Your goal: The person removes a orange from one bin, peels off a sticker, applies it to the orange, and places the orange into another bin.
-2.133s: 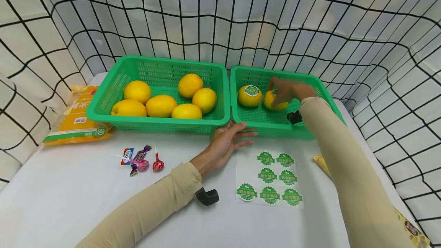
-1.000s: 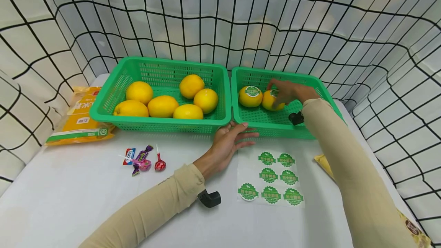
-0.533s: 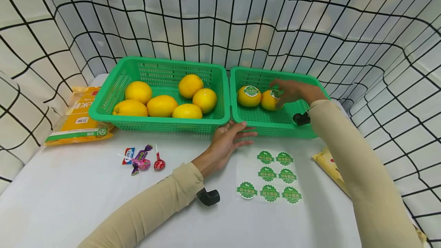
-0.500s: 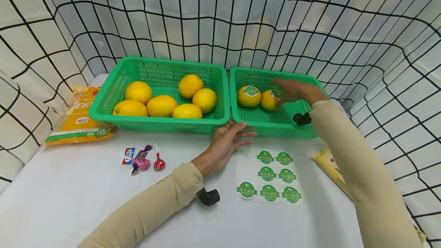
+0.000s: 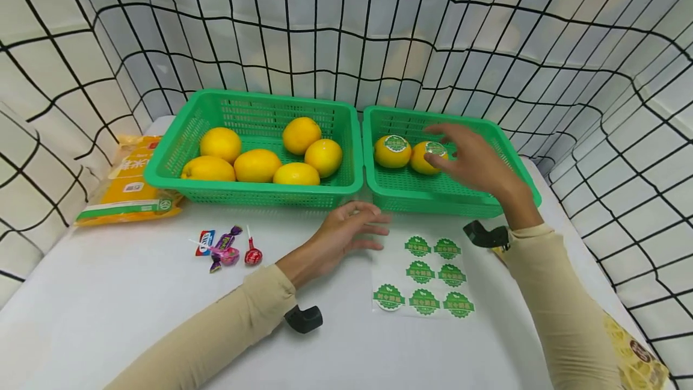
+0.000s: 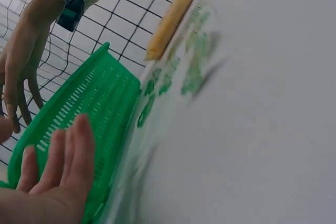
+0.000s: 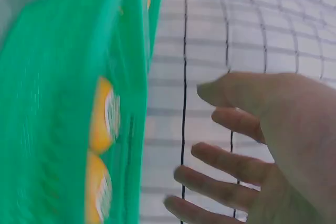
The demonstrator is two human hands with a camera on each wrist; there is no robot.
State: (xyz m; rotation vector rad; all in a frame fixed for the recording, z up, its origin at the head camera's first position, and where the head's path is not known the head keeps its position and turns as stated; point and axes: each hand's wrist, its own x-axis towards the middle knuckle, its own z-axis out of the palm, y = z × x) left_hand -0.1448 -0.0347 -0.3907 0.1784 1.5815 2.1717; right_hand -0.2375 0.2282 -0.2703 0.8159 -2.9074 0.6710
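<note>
My right hand [image 5: 476, 161] hovers over the smaller green basket [image 5: 433, 202], fingers spread and holding nothing; the right wrist view shows this hand [image 7: 283, 145] clear of the fruit. Inside that basket sit two lemons, one [image 5: 385, 160] at the left and one [image 5: 420, 163] beside it, each bearing a round green-and-white sticker [image 5: 435, 148]. My left hand [image 5: 338, 236] is just in front of where the two baskets meet, fingers extended and grasping nothing. Below it to the right lies a sheet of green stickers [image 5: 424, 302].
Several plain lemons [image 5: 257, 165] fill part of the larger green basket [image 5: 260, 192]. Candies [image 5: 226, 242] and a red lollipop [image 5: 252, 256] lie at front left. An orange packet [image 5: 127, 188] stands far left; a yellow packet [image 5: 633, 351] lies at right. Black wire mesh [image 5: 341, 30] surrounds the table.
My right hand has come away from the second lemon, rising and pulling back rightward, so its sticker shows fully. My left hand has left the baskets' front edge and moved slightly toward me.
</note>
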